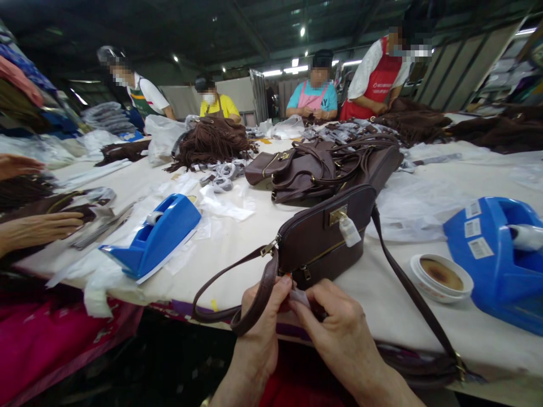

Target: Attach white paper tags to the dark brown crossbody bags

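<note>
Pinched white wrap in nearly closed left hand and right hand, just beside nearest bag.

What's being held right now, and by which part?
The left hand and right hand pinch a translucent white wrap near the handbag; exactly which part they grip is hidden.

From where I stand, the left hand and right hand nearly meet, their fingers bent into close pinches. The right thumb angles toward the left fingertips; behind the fingers, bare forearms spread apart.
</note>
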The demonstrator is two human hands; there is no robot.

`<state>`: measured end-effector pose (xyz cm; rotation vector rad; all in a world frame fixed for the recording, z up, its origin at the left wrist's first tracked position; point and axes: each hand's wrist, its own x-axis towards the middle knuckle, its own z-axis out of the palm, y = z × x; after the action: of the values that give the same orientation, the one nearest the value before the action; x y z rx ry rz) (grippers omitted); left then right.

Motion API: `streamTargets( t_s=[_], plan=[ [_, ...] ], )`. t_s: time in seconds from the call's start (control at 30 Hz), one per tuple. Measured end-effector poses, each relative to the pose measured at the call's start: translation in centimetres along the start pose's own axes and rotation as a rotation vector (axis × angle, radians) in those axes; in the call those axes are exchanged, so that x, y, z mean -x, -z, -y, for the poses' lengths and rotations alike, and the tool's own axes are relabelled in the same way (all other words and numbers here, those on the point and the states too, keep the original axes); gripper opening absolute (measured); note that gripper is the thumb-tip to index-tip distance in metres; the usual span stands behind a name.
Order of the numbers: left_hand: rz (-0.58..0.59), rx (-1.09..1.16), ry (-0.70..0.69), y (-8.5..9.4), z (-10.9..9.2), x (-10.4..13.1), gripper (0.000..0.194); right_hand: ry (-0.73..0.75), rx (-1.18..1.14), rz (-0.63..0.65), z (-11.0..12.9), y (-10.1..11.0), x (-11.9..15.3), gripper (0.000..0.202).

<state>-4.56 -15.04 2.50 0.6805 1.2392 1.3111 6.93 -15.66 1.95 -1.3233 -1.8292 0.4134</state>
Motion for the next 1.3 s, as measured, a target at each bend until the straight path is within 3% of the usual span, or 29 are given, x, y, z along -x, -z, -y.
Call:
streamTargets(
  t_s=[0.2,0.43,0.63,0.93,1.1,1.3],
  plan=[
    [0.025,0.124,0.005,0.1,0.3,0.4,0.016,-0.083,-0.014,0.064,0.3,0.1,-1.2,0.02],
    [0.029,0.19,0.054,-0.1,0.1,1.0,0.013,-0.273,-0.233,0.19,0.5,0.8,-2.3,0.022],
    [0.021,0.227,0.037,-0.2,0.3,1.1,0.008,-0.317,-0.315,0.254,0.9,1.0,-3.1,0.023],
    [0.022,0.203,0.046,-0.5,0.2,1.0,0.013,-0.455,-0.479,0.108,0.9,0.5,-3.3,0.03],
    [0.014,0.156,0.043,-0.7,0.3,0.9,0.016,-0.48,-0.518,0.095,0.7,0.2,-3.2,0.03],
    [0.033,0.206,0.003,-0.6,0.5,0.8,0.014,-0.459,-0.464,0.165,0.4,0.8,-3.5,0.031]
  ],
)
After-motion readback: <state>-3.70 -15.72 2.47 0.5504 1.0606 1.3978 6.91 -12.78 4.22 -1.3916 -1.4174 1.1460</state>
